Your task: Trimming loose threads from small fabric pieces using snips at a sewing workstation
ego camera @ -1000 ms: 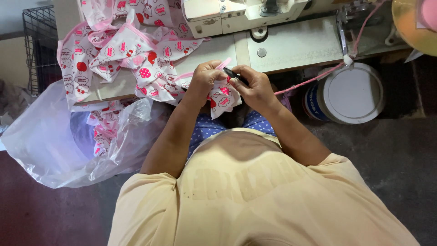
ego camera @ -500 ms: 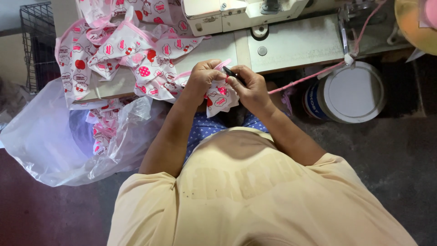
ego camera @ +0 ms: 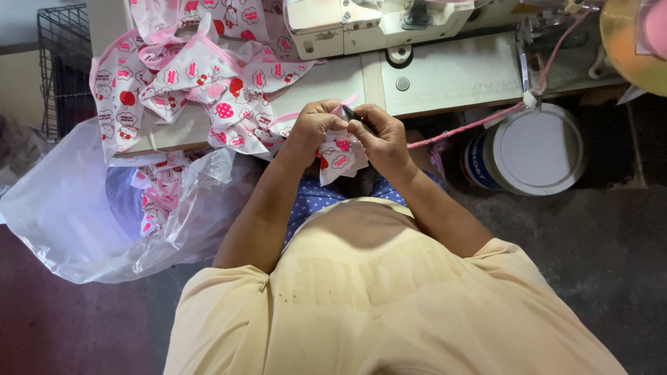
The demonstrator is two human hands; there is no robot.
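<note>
My left hand [ego camera: 313, 128] pinches a small white fabric piece [ego camera: 339, 158] printed with red and pink shapes and edged in pink trim. It hangs down between both hands over my lap. My right hand [ego camera: 383, 137] holds a small dark tool [ego camera: 349, 114], likely thread snips, with its tip at the fabric's top edge. Both hands meet at the front edge of the sewing table [ego camera: 451, 69]. A pile of the same printed fabric pieces [ego camera: 201, 83] lies on the table to the left.
A sewing machine [ego camera: 361, 21] stands at the back of the table. A clear plastic bag [ego camera: 90, 215] with more fabric sits on the floor at left. A white round bucket [ego camera: 531, 149] stands at right, with a pink cord [ego camera: 472, 125] running to it. A wire rack [ego camera: 62, 62] is far left.
Both hands stay together on the small fabric piece, shifting it slightly; the tool stays at its top edge.
</note>
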